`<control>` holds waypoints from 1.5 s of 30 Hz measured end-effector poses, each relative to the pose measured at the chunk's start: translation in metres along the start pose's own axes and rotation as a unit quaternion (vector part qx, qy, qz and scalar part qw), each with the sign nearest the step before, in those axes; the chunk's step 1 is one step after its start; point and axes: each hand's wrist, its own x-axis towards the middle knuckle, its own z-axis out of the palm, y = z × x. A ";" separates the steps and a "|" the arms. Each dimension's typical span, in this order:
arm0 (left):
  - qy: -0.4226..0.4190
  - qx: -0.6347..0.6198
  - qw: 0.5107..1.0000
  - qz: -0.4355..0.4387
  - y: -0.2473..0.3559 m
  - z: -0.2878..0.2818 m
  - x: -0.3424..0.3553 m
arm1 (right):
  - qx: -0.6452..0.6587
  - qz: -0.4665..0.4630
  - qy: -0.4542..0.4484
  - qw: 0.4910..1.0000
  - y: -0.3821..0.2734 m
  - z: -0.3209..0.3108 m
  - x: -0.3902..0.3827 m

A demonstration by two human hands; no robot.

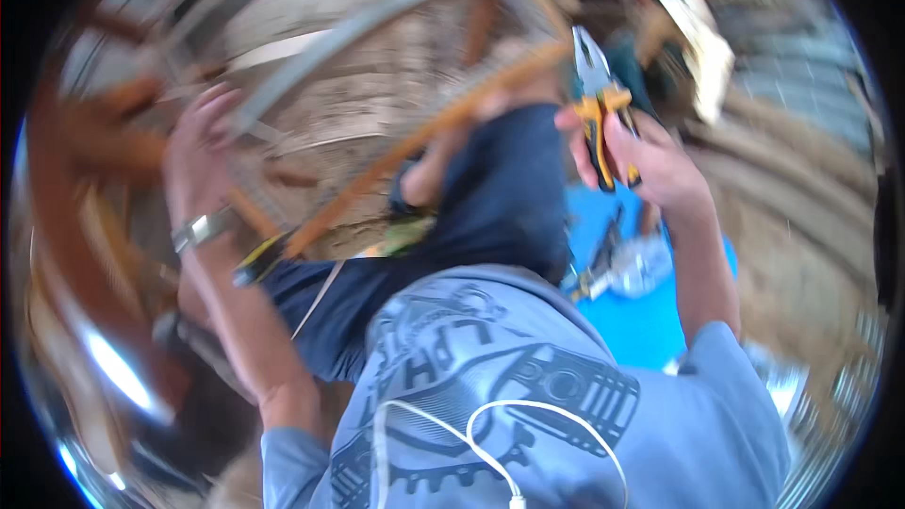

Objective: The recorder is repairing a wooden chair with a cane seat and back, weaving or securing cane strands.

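White cable (471, 443) nearest; right hand (660, 165) lifts pliers (596, 94) clear.

Rusty bars (415, 137) and grey rods (330, 42) cross closely in front, leaving only narrow gaps near the left hand (198, 155). The right hand (650, 165) with pliers (599, 108) has open room beside it, above the blue sheet (650, 320).
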 end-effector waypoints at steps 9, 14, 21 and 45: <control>-0.027 -0.077 0.996 -0.021 0.014 -0.059 0.061 | -0.035 0.267 0.512 0.815 0.285 -0.063 -0.087; 0.032 -0.014 0.999 -0.003 0.014 -0.076 0.083 | -0.190 0.386 0.572 0.699 0.349 -0.048 -0.055; -0.066 -0.062 0.996 -0.011 0.013 -0.079 0.077 | -0.292 0.256 0.614 0.687 0.364 -0.036 -0.111; 0.066 -0.118 0.991 0.010 0.000 0.000 0.016 | 0.211 0.114 0.336 0.911 0.202 -0.014 -0.170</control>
